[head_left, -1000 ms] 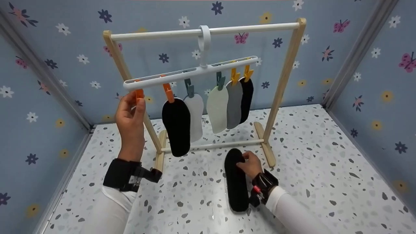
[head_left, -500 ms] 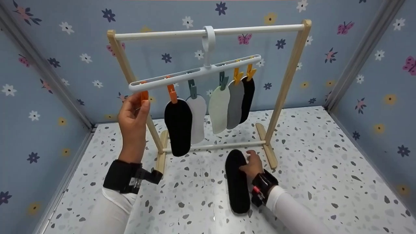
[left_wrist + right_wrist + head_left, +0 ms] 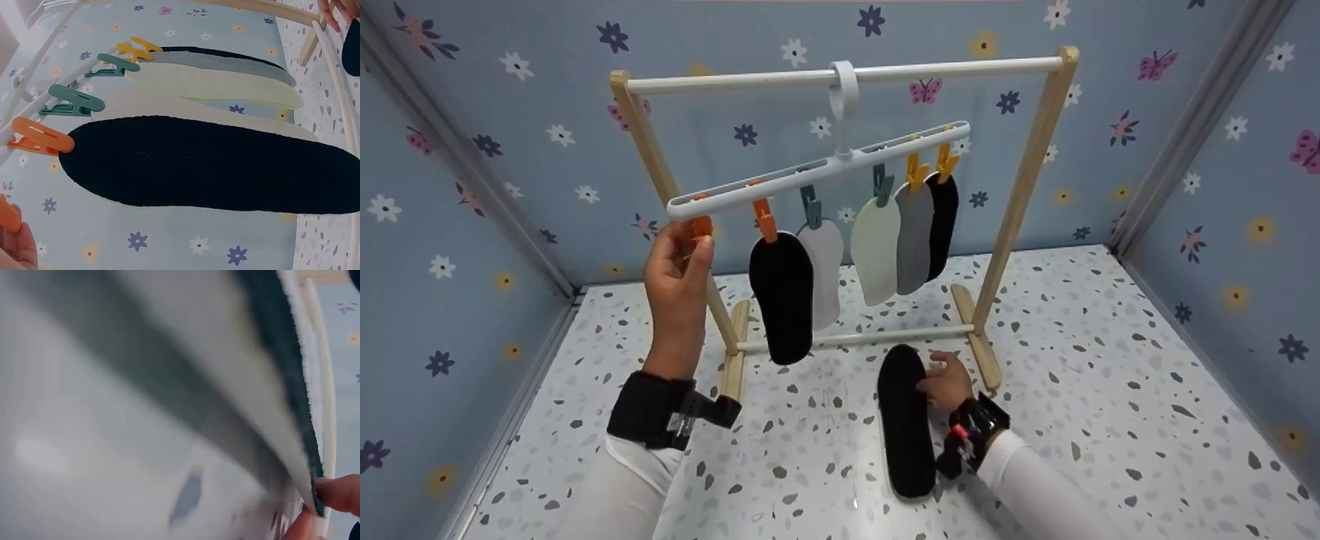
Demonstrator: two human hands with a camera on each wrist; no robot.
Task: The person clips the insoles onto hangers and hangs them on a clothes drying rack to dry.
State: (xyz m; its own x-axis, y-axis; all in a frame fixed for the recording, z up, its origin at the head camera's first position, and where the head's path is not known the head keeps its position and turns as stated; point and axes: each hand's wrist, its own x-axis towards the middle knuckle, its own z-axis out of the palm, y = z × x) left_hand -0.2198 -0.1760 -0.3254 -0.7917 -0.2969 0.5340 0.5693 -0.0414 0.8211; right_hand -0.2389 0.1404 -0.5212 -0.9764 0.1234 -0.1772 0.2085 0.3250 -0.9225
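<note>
My left hand (image 3: 675, 277) pinches an orange clothespin (image 3: 703, 226) at the left end of a white clip hanger (image 3: 769, 192). From the hanger's other clips dangle a black insole (image 3: 782, 300), a white insole (image 3: 826, 277), a pale green insole (image 3: 876, 251), a grey insole (image 3: 913, 240) and a second black insole (image 3: 945, 225). Down near the floor, my right hand (image 3: 949, 381) holds a loose black insole (image 3: 906, 427) by its right edge. In the right wrist view, thumb and finger pinch this insole's edge (image 3: 295, 377), its pale underside showing.
A wooden rack (image 3: 1016, 187) with a white top rod (image 3: 945, 70) carries the hanger by its hook (image 3: 846, 94). Its lower bar (image 3: 885, 334) runs close behind the loose insole. Flower-patterned walls (image 3: 1207, 172) surround the speckled floor (image 3: 780, 450).
My left hand has shifted right and slightly down, and the hanger's left end dips with it. The hanging insoles have swung a little. My right hand's fingers have spread slightly at the loose insole.
</note>
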